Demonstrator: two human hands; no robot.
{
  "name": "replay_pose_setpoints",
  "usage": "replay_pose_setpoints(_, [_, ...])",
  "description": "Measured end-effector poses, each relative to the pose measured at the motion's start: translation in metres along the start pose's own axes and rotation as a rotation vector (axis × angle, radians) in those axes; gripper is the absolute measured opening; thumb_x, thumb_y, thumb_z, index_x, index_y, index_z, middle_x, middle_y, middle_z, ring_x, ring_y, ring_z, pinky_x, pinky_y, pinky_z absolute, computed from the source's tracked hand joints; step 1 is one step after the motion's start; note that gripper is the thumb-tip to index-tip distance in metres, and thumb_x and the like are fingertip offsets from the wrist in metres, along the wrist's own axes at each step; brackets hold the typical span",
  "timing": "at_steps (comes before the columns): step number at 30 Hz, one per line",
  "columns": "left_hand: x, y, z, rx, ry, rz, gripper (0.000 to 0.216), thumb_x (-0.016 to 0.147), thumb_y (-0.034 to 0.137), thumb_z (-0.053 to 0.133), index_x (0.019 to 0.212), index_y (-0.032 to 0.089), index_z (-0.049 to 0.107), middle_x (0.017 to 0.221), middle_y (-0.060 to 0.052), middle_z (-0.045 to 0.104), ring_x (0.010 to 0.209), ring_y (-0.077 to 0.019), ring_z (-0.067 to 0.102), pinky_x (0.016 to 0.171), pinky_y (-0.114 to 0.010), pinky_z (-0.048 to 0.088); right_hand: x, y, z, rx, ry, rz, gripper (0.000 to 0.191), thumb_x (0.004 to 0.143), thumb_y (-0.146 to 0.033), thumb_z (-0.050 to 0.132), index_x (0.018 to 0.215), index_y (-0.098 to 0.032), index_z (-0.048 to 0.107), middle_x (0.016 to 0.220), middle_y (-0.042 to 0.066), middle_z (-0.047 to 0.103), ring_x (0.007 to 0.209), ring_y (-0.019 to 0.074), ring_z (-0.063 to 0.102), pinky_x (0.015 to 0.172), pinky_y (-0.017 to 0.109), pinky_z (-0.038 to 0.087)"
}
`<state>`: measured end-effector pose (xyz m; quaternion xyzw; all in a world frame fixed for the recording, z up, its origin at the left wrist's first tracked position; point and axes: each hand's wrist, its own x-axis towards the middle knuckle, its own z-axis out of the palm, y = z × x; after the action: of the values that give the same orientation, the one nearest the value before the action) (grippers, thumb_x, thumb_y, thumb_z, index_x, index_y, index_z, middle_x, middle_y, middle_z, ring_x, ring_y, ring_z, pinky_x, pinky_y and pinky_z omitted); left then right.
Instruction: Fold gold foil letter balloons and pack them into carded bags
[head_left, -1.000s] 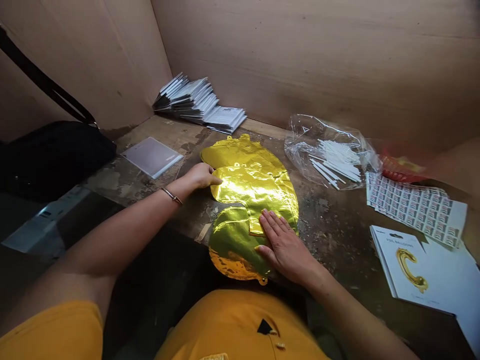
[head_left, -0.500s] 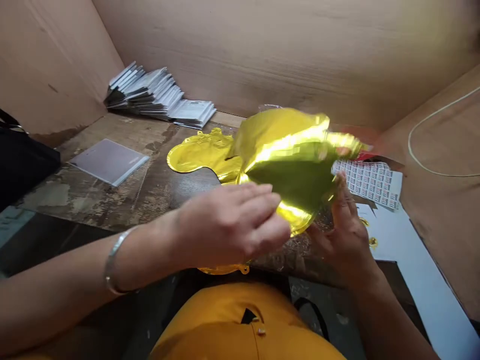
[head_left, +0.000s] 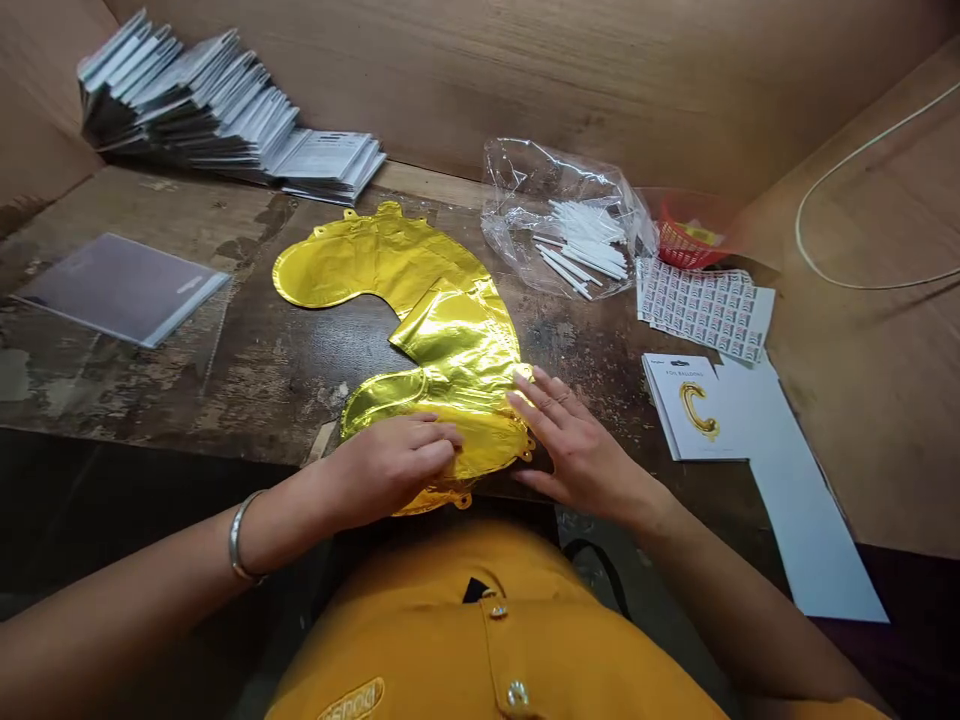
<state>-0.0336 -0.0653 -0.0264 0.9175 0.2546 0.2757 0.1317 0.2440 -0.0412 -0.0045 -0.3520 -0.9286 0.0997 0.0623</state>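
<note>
A flat gold foil balloon (head_left: 420,300) lies on the worn wooden bench, its near end folded over. My left hand (head_left: 390,465) rests palm down on the folded near part, fingers together and pressing on the foil. My right hand (head_left: 577,445) lies beside it at the fold's right edge, fingers stretched out flat and touching the foil. Neither hand grips anything.
A fanned stack of white packaged cards (head_left: 210,110) sits at the back left, a clear sleeve (head_left: 120,290) at the left. A plastic bag of white sticks (head_left: 562,225), a red basket (head_left: 686,240), label sheets (head_left: 705,305) and printed balloon cards (head_left: 694,405) lie to the right.
Half a second ago both hands held the foil lifted and folding in the air; now it lies folded on the bench with both hands pressing it flat. The view has shifted right and down.
</note>
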Motion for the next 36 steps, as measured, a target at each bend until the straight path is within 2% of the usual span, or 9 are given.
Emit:
replay_pose_setpoints(4, [-0.002, 0.002, -0.005, -0.209, 0.0, -0.192, 0.015, 0.093, 0.012, 0.046, 0.101, 0.019, 0.057, 0.101, -0.008, 0.073, 0.091, -0.0154, 0.07, 0.081, -0.025, 0.055, 0.018, 0.013, 0.009, 0.176, -0.022, -0.132, 0.053, 0.085, -0.025, 0.058, 0.137, -0.014, 0.051, 0.143, 0.014, 0.052, 0.139, 0.0265, 0.037, 0.113, 0.048, 0.035])
replay_pose_setpoints(7, [-0.005, -0.005, -0.009, -0.272, -0.091, -0.251, 0.024, 0.09, 0.021, 0.054, 0.115, 0.021, 0.056, 0.116, -0.008, 0.069, 0.107, -0.0189, 0.066, 0.103, -0.036, 0.046, 0.026, 0.025, 0.02, 0.298, 0.042, -0.124, 0.036, 0.088, -0.018, 0.051, 0.121, -0.017, 0.064, 0.126, 0.011, 0.065, 0.122, 0.0223, 0.054, 0.103, 0.042, 0.046])
replay_pose_setpoints(11, [-0.009, -0.022, -0.015, -0.238, -0.239, -0.332, 0.093, 0.066, 0.05, 0.08, 0.143, 0.018, 0.038, 0.146, -0.017, 0.046, 0.138, -0.0344, 0.039, 0.117, -0.053, 0.022, 0.034, 0.033, 0.022, 0.404, 0.124, -0.013, 0.029, 0.091, -0.022, 0.047, 0.102, -0.022, 0.073, 0.108, 0.007, 0.073, 0.103, 0.0205, 0.064, 0.092, 0.037, 0.05])
replay_pose_setpoints(13, [-0.009, -0.029, -0.018, -0.259, -0.232, -0.385, 0.097, 0.064, 0.052, 0.081, 0.144, 0.02, 0.038, 0.146, -0.017, 0.047, 0.136, -0.0346, 0.041, 0.116, -0.053, 0.025, 0.042, 0.034, 0.017, 0.425, 0.086, 0.098, 0.029, 0.092, -0.028, 0.047, 0.097, -0.02, 0.074, 0.097, 0.006, 0.075, 0.091, 0.0208, 0.067, 0.083, 0.033, 0.052])
replay_pose_setpoints(18, [-0.004, -0.03, -0.008, -0.522, 0.065, -0.675, 0.055, 0.086, 0.04, 0.06, 0.135, 0.018, 0.047, 0.122, -0.013, 0.067, 0.108, -0.0242, 0.065, 0.091, -0.038, 0.052, 0.074, 0.039, 0.01, 0.411, 0.002, 0.399, 0.027, 0.089, -0.031, 0.051, 0.081, -0.017, 0.073, 0.077, 0.003, 0.073, 0.073, 0.021, 0.066, 0.064, 0.027, 0.046])
replay_pose_setpoints(23, [0.012, -0.028, 0.009, -0.41, 0.353, -1.0, 0.085, 0.083, 0.032, 0.064, 0.152, 0.014, 0.018, 0.084, -0.003, 0.075, 0.077, -0.0183, 0.069, 0.075, -0.03, 0.051, 0.095, 0.043, 0.01, 0.205, -0.046, 0.498, 0.019, 0.084, -0.027, 0.056, 0.071, -0.017, 0.066, 0.071, 0.007, 0.07, 0.064, 0.0194, 0.062, 0.054, 0.025, 0.037])
replay_pose_setpoints(25, [0.016, -0.031, 0.013, -0.344, 0.364, -0.993, 0.079, 0.083, 0.031, 0.064, 0.151, 0.017, 0.025, 0.081, -0.001, 0.074, 0.075, -0.0173, 0.068, 0.072, -0.029, 0.05, 0.096, 0.042, 0.01, 0.121, -0.049, 0.499, 0.017, 0.083, -0.025, 0.057, 0.069, -0.018, 0.063, 0.071, 0.007, 0.07, 0.063, 0.0187, 0.061, 0.054, 0.025, 0.036])
replay_pose_setpoints(29, [0.022, -0.035, 0.01, -0.211, 0.237, -0.913, 0.034, 0.088, 0.026, 0.054, 0.121, 0.022, 0.066, 0.082, -0.002, 0.073, 0.071, -0.0166, 0.066, 0.069, -0.029, 0.049, 0.094, 0.04, 0.009, 0.093, -0.072, 0.514, 0.016, 0.082, -0.025, 0.057, 0.069, -0.018, 0.061, 0.072, 0.006, 0.069, 0.064, 0.018, 0.061, 0.055, 0.024, 0.035])
replay_pose_setpoints(36, [0.052, -0.024, -0.016, 0.377, -0.183, -0.76, 0.028, 0.092, 0.027, 0.049, 0.084, 0.016, 0.074, 0.094, -0.016, 0.071, 0.097, -0.0328, 0.064, 0.084, -0.048, 0.048, 0.097, 0.035, 0.008, 0.069, -0.078, 0.508, 0.018, 0.081, -0.023, 0.057, 0.064, -0.018, 0.061, 0.062, 0.004, 0.064, 0.056, 0.0154, 0.055, 0.05, 0.024, 0.03])
